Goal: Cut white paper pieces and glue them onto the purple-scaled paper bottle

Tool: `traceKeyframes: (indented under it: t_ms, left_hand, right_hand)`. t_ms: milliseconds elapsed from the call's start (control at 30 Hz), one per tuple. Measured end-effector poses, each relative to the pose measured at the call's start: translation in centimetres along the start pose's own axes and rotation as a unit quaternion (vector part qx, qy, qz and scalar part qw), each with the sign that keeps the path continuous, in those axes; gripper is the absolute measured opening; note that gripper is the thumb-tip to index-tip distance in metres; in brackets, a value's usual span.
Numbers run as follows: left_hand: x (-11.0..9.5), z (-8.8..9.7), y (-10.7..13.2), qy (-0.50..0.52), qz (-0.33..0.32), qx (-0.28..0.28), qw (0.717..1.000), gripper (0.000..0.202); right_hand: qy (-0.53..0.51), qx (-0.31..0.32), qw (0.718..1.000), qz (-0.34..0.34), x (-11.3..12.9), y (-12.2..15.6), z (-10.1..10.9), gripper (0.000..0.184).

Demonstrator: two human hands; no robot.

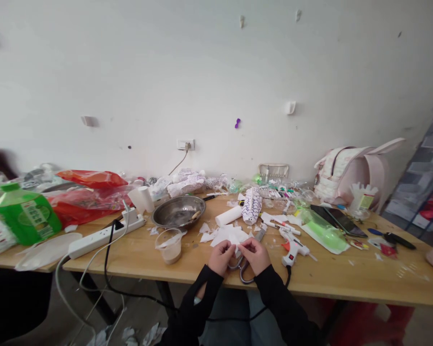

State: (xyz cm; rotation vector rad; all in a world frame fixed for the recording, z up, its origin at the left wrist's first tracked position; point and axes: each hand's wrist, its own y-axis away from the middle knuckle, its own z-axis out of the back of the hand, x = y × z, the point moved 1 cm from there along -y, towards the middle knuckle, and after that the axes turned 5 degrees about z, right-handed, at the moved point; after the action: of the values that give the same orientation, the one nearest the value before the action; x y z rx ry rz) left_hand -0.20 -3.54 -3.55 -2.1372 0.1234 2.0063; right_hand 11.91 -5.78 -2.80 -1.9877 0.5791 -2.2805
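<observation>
**Both hands pinch a paper scrap at the table's near edge**

A small white scrap [237, 247], thin and papery, is pinched between the fingertips of the left hand [221, 257] and the right hand [255, 255]. It sits just above the near edge of the wooden table [346, 281]. Its outline is too small to make out; it may be folded. Directly beneath lie grey scissors [246, 268], their looped handles at the table edge and their blades pointing away and to the right. Just beyond is a heap of jagged white cuttings [226, 235]. A white glue gun [293, 248] lies close on the right and a clear plastic cup [169, 246] on the left, with a dull round metal bowl [178, 211] farther back. Bare wood lies open along the near right side, while clutter crowds the back.
</observation>
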Motion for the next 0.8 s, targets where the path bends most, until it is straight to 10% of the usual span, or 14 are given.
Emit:
traceKeyframes:
  t_ms: [800]
  left_hand:
    - [-0.01, 0.32, -0.07, -0.080, -0.051, 0.005, 0.995, 0.041]
  right_hand:
    - [-0.041, 0.058, 0.995, -0.063, -0.42, -0.26, 0.03, 0.027]
